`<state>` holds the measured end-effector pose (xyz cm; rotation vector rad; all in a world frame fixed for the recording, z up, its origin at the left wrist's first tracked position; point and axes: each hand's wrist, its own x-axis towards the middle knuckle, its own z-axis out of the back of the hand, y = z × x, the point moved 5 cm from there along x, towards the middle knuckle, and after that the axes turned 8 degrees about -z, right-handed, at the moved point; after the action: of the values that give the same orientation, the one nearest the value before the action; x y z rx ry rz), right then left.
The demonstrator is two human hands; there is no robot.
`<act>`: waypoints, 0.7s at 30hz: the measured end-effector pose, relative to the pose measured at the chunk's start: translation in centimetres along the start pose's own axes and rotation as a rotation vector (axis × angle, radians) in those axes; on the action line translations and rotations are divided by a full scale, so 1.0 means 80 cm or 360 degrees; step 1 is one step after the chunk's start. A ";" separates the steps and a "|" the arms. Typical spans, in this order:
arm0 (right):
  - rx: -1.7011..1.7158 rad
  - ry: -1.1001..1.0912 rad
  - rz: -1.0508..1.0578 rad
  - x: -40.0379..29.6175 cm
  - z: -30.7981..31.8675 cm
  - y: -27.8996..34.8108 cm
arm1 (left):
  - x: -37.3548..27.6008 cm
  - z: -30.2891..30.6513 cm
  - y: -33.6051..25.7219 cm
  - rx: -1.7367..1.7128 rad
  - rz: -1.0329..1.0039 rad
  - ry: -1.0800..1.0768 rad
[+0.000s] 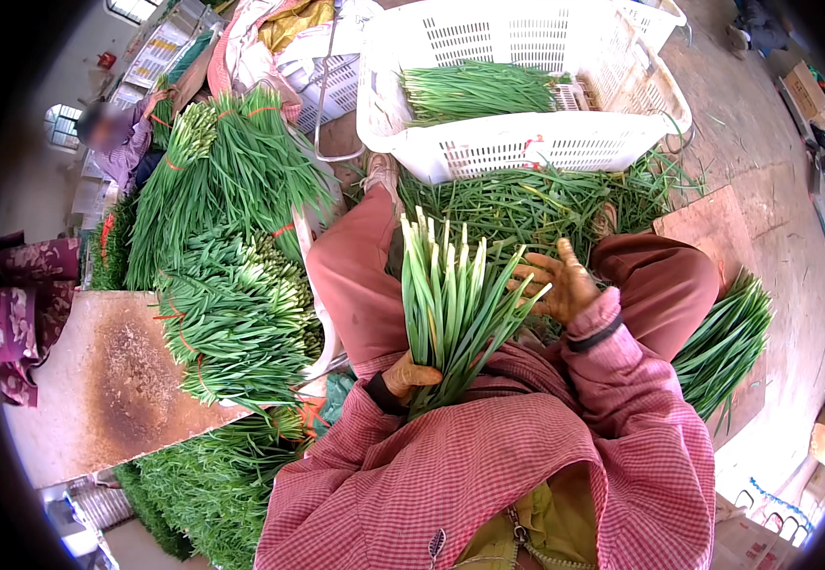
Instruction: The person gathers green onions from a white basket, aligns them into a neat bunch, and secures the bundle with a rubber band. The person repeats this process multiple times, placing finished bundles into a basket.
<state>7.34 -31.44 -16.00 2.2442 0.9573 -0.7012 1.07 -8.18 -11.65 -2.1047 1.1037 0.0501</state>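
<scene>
My left hand [410,377] grips a loose bunch of Chinese chives [448,306] near its leafy end, over my lap. The pale cut stem ends point up and away from me. To the right of the bunch, my right hand [562,281] is spread, with its fingertips close behind some of the leaves; whether they touch is hidden. Nothing is held in that hand. Loose chive leaves [526,206] lie scattered on the floor between my feet, in front of the bunch.
Ahead stands a white plastic crate [519,146] with chives [480,89] inside. Tied chive bundles [241,306] are piled at left beside a stained board [127,370]. More chives [726,349] lie by my right knee. A person [117,139] sits at far left. Feathery greens [199,484] fill the lower left.
</scene>
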 end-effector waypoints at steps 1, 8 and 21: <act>0.0024 -0.0025 -0.0016 -0.017 -0.003 -0.003 | 0.001 -0.001 0.000 0.0013 0.0008 -0.0005; -0.0433 0.0166 0.0079 -0.075 -0.096 -0.033 | 0.001 -0.032 -0.017 0.0151 -0.0057 -0.0088; -0.0896 0.0354 -0.0057 -0.026 -0.083 -0.012 | -0.008 -0.022 -0.007 -0.0043 0.0077 0.0061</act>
<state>6.90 -27.26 -10.37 1.8252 1.1357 -0.1583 0.53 -8.64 -9.80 -2.1108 1.1830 0.0487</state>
